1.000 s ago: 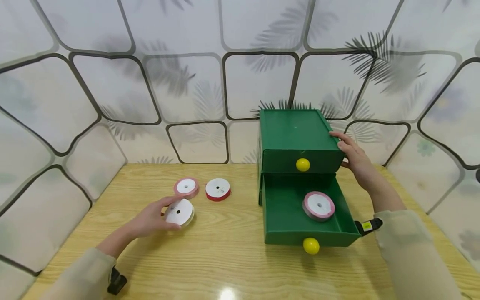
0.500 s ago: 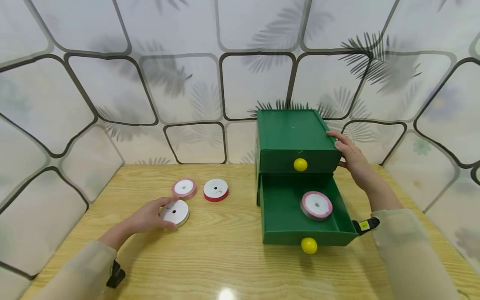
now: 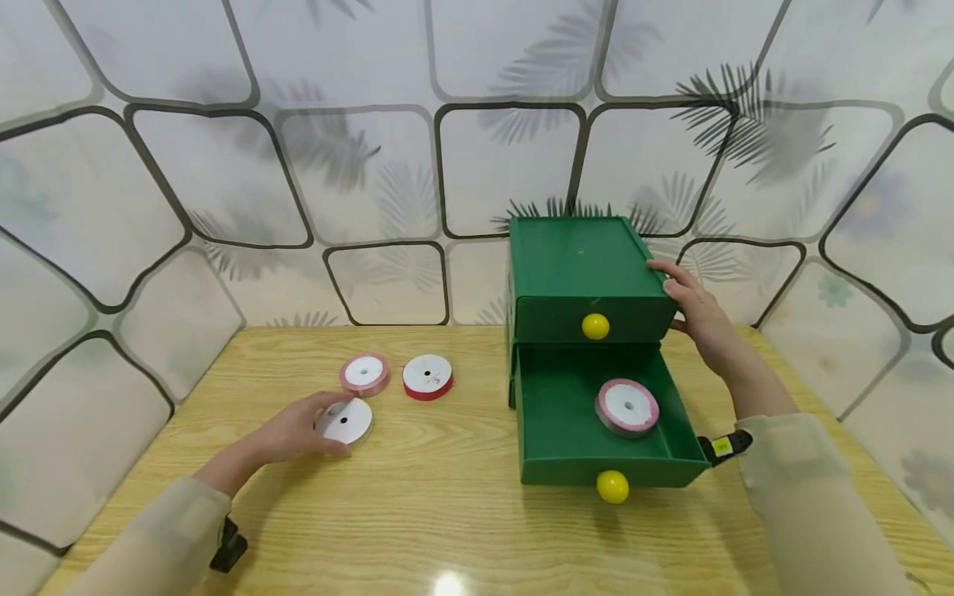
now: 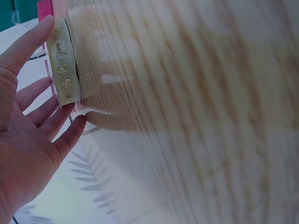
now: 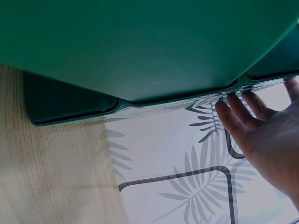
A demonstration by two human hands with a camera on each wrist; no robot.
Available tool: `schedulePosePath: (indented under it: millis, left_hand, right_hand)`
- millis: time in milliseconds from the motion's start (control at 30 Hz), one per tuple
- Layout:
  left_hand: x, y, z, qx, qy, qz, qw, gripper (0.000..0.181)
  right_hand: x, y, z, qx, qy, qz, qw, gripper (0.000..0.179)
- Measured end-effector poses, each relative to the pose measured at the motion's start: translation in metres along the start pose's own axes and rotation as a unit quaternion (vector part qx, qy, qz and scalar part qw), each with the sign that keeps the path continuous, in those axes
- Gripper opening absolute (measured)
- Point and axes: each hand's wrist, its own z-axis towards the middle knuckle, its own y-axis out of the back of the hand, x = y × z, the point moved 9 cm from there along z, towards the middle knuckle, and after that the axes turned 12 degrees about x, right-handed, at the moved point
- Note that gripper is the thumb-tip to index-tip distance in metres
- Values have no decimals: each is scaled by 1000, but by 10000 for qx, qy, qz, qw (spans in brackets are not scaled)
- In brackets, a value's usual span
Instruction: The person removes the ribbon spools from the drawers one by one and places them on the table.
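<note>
At the left of the table, my left hand (image 3: 294, 428) holds a roll of ribbon (image 3: 346, 422) by its edge, thumb on the near side and fingers on the far side. Its white label faces up; the left wrist view shows pale gold ribbon with a rose pattern (image 4: 65, 70) round its rim. My right hand (image 3: 704, 319) rests its extended fingers against the right side of a green two-drawer box (image 3: 581, 261). The fingertips (image 5: 224, 109) touch that side wall in the right wrist view. Inside the pulled-out lower drawer (image 3: 555, 422) lies a pink ribbon roll (image 3: 628, 407).
Behind the held roll lie a pink ribbon roll (image 3: 364, 374) and a red ribbon roll (image 3: 427, 377). Yellow knobs mark the closed upper drawer (image 3: 551, 319) and the lower one. A patterned curtain (image 3: 373, 182) surrounds the wooden table (image 3: 417, 505).
My left hand has brought its ribbon roll down from a tilt to nearly flat, a little to the left. The right hand stays at the box; the whole view has shifted slightly.
</note>
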Motion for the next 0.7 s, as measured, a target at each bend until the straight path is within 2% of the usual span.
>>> schedulePosePath:
  millis: [100, 233, 333, 500, 567, 700]
  left_hand:
    - [-2, 1, -1, -59, -71, 34, 10000, 80]
    - [-10, 7, -2, -268, -311, -7, 9992, 76]
    - [-21, 13, -1, -448, -514, -13, 9977, 73]
    - [-46, 18, 3, -593, -595, -205, 9963, 70]
    - [-60, 18, 6, -658, -796, -428, 9937, 68]
    - [-91, 14, 12, -777, -1510, -847, 9818, 61]
  right_hand:
    - [0, 0, 0, -8, 2, 0, 10000, 44]
    - [1, -1, 0, 4, 12, 11, 10000, 44]
    - [1, -1, 0, 2, 5, -4, 10000, 44]
    - [1, -1, 0, -8, -15, -18, 10000, 44]
    - [1, -1, 0, 7, -4, 1, 10000, 44]
    - [2, -1, -1, 28, 27, 9, 10000, 43]
